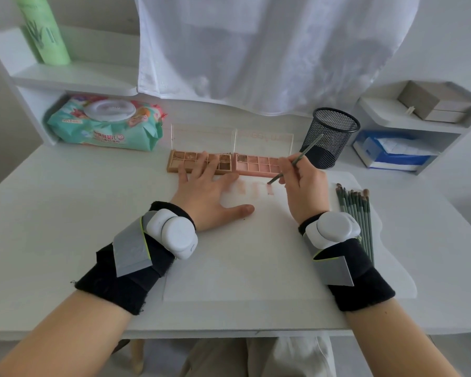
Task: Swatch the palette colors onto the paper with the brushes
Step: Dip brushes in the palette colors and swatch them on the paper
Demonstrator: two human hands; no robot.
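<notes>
A white sheet of paper (245, 257) lies on the desk with a few pale pink swatches (252, 188) near its top edge. Two open palettes stand behind it: a brown one (180, 159) on the left, a pink one (256, 163) on the right. My left hand (210, 194) lies flat with straight fingers on the paper's top, fingertips reaching the brown palette. My right hand (302, 186) pinches a thin green brush (291, 164), whose tip touches the rightmost swatch. Several more brushes (356, 210) lie in a row at the paper's right edge.
A black mesh cup (329, 137) stands behind my right hand. A wet-wipes pack (106, 126) lies at the back left under a shelf with a green bottle (44, 31). White cloth hangs behind the palettes. A blue-and-white packet (392, 153) fills the right shelf.
</notes>
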